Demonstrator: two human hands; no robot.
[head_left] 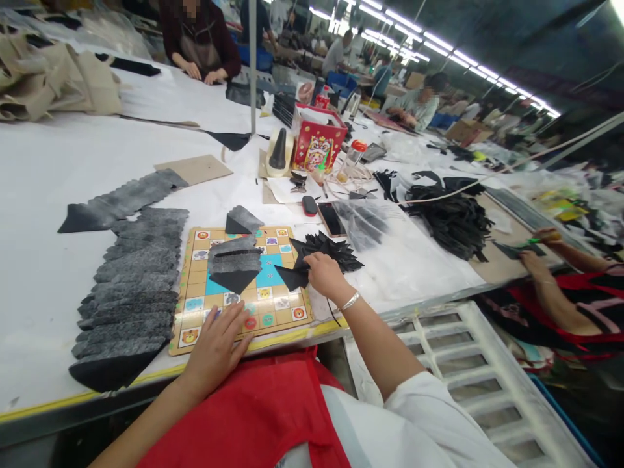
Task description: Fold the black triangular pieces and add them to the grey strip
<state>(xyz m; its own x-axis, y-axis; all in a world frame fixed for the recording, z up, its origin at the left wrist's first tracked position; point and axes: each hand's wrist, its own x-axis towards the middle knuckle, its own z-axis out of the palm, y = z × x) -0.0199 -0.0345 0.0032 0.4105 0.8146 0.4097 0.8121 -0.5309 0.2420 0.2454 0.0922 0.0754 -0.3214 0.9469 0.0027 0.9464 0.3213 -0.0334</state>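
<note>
My left hand [219, 341] lies flat, fingers stretched out, on the lower edge of a game board [197, 286] printed with animal pictures. My right hand [325, 276] has its fingers closed on a pointed black cut piece [294, 278], at the left side of a fanned pile of black pieces [344, 252]. Overlapping grey-backed pieces [234, 263] lie mid-board, the lowest showing a black face. Another small grey-and-black stack [242, 221] sits at the board's top edge. Left of the board, a long overlapping row of grey pieces [134, 286] runs toward the table's front.
Behind the board are a phone [331, 219], a red-and-black small case [309, 206], a tape roll [279, 156], a red box [319, 136] and a jar [351, 162]. A plastic bag [390, 253] and black strips [433, 218] lie rightward. A co-worker's hands [536, 260] work at far right.
</note>
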